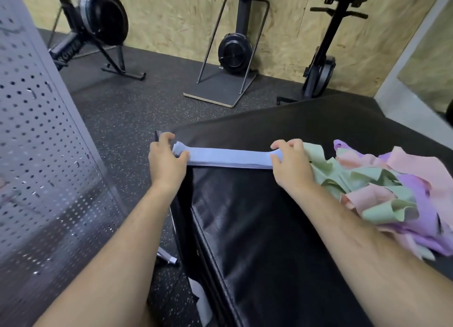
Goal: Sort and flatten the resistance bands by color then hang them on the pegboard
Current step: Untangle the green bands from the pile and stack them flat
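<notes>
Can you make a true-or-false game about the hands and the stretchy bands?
1. Both hands, the left hand and the right hand, hold the blue band. True.
2. The blue band hangs on the pegboard. False: it is stretched between the hands over the black mat; the pegboard stands to the left.
3. A pile of bands lies beside the right hand. True.
4. The pile of bands is all one colour. False: green, pink and purple bands are jumbled together.
</notes>
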`<state>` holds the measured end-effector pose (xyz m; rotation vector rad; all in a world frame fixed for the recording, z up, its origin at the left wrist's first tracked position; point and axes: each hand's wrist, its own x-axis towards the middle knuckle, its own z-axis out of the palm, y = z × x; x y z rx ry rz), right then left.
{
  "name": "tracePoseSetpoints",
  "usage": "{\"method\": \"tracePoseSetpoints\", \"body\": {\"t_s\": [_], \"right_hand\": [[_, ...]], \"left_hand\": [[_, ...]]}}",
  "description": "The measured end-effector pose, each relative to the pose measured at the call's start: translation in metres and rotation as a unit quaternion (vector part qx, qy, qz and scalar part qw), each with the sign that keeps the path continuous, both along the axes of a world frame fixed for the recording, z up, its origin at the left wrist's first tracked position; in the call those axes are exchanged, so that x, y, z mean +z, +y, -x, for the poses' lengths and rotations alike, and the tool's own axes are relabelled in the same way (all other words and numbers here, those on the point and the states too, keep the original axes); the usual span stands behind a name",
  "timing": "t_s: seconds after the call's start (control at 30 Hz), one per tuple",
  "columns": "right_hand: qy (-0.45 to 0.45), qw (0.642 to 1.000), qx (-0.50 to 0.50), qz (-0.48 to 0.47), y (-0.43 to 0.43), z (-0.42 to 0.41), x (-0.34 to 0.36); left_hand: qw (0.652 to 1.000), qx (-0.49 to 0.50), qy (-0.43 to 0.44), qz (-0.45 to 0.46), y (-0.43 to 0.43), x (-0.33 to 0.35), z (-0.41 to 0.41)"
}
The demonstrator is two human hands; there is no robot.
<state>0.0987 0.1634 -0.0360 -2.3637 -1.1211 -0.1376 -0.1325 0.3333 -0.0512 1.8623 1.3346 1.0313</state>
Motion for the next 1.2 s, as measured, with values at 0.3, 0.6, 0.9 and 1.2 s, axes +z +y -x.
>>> {"method": "tracePoseSetpoints", "body": {"t_s": [0.3,0.6,0.9,1.2], "right_hand": [[-0.022,0.997,0.031,0.06,-0.008,0.013,0.007],[-0.054,0.998,0.031,0.021,-0.06,0.028,0.034],[-0.057,0.982,-0.038,0.175,-0.131,0.019,0.024],[0.005,0.991,-0.065,0.116,-0.128,0.012,0.027]], "left_hand": [[0.987,-0.008,0.134,-0.093,-0.005,-0.004,0.001],[0.942,-0.143,0.137,-0.271,-0.079,0.007,-0.074],[0.899,-0.351,0.15,-0.214,-0.163,0.012,-0.132],[0.891,-0.394,0.185,-0.127,-0.171,0.017,-0.137]]}}
